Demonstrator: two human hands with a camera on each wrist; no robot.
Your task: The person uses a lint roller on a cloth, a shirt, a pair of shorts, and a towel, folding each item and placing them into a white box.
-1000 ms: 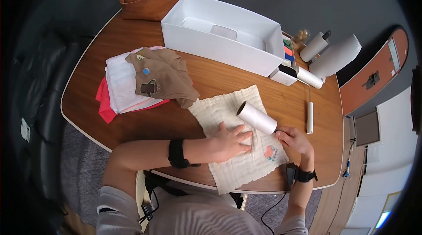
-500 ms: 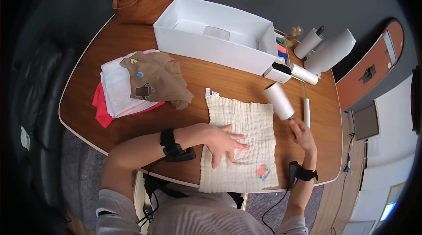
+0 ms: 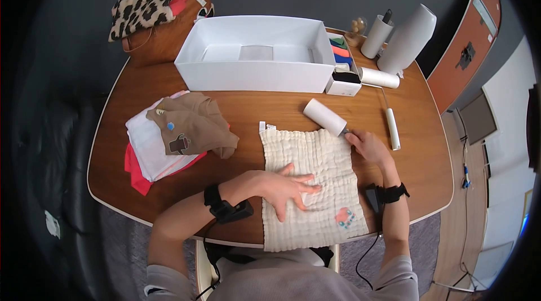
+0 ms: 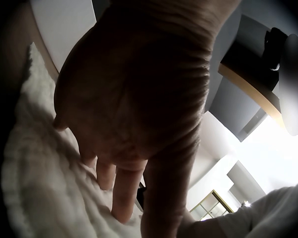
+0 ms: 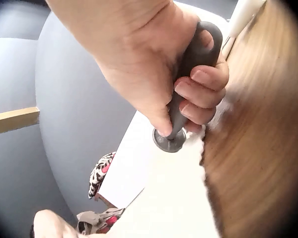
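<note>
A cream crinkled cloth (image 3: 304, 154) with a small pink and teal print lies flat at the table's front edge. The left hand (image 3: 284, 189) rests on its middle with fingers spread; in the left wrist view the fingertips of that hand (image 4: 134, 99) touch the cloth (image 4: 44, 168). The right hand (image 3: 369, 147) grips a lint roller (image 3: 325, 116) whose white roll lies over the cloth's far edge. In the right wrist view the fingers of the right hand (image 5: 154, 74) curl round the dark grey handle (image 5: 176, 111). Whether the roll touches the cloth, I cannot tell.
A folded clothes pile (image 3: 191, 126) sits left. Behind stand a white box (image 3: 253, 78), a small box of coloured items (image 3: 342, 88) and a brown bag (image 3: 169, 36). At the right are a white roll (image 3: 380, 78), a thin roller (image 3: 393, 129) and a white bottle-like object (image 3: 408, 39).
The cloth has straightened from its slanted lie. The right hand has lifted the roller off the cloth's middle, swung it right, then brought it to the far edge. The left hand stays spread on the cloth.
</note>
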